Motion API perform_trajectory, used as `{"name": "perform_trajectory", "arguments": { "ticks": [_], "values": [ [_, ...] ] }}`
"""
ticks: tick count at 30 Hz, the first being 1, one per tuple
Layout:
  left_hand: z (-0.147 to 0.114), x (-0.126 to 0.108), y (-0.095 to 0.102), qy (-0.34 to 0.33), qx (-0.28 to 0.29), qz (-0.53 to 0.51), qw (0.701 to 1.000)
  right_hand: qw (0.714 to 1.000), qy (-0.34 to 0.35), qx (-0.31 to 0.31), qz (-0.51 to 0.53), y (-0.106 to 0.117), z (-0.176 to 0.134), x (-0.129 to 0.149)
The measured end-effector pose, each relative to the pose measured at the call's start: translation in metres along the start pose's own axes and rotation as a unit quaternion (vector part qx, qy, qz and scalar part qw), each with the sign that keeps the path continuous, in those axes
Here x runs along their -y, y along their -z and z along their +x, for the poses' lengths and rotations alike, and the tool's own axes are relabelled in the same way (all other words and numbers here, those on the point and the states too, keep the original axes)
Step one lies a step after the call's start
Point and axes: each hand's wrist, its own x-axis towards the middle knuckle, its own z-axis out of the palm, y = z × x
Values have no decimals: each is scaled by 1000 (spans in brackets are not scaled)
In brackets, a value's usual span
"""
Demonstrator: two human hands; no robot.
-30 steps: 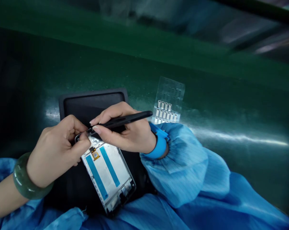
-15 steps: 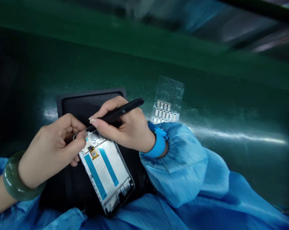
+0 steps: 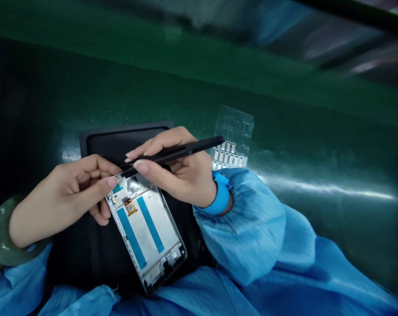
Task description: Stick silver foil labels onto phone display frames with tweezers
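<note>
An opened phone frame (image 3: 153, 232), silver inside with two blue-green strips (image 3: 150, 224) and an orange flex cable (image 3: 131, 208), lies tilted toward my body. My left hand (image 3: 74, 188) grips its upper left corner, the thumb on the inner face and the fingers along the edge. Black tweezers (image 3: 186, 150) are pinched in my right hand (image 3: 182, 175) above the frame's top edge. Their rear end points up to the right. The tips reach the top edge near my left fingers; whether they hold a small part is hidden.
A black tray (image 3: 126, 128) lies under and behind the phone frame. On the green table (image 3: 301, 136), right of the tray, is a clear sheet (image 3: 233, 127) with rows of small pale stickers. A blue sleeve (image 3: 245, 228) surrounds my right forearm.
My right hand has shifted slightly right, and the tweezers have swung to a flatter angle. My left hand has moved a little left, its thumb uncovering more of the frame's top corner.
</note>
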Motion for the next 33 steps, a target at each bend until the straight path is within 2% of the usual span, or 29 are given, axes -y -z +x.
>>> {"name": "perform_trajectory", "arguments": {
  "ticks": [4,9,11,19,23,33],
  "values": [
    [-1,4,4,17,12,-29,999,999,24,4,25,2,4,1],
    [1,7,7,34,14,-69,997,999,-44,-9,25,1,6,7],
    [2,7,7,37,17,-74,996,998,-51,-4,33,-2,6,8],
    [2,5,6,65,9,-95,993,997,-5,37,-64,-8,3,8],
    [2,6,6,69,4,-90,994,995,12,39,-87,-7,4,8],
    [1,4,5,72,3,-67,995,990,-22,67,-118,-8,11,13]
  ]
}}
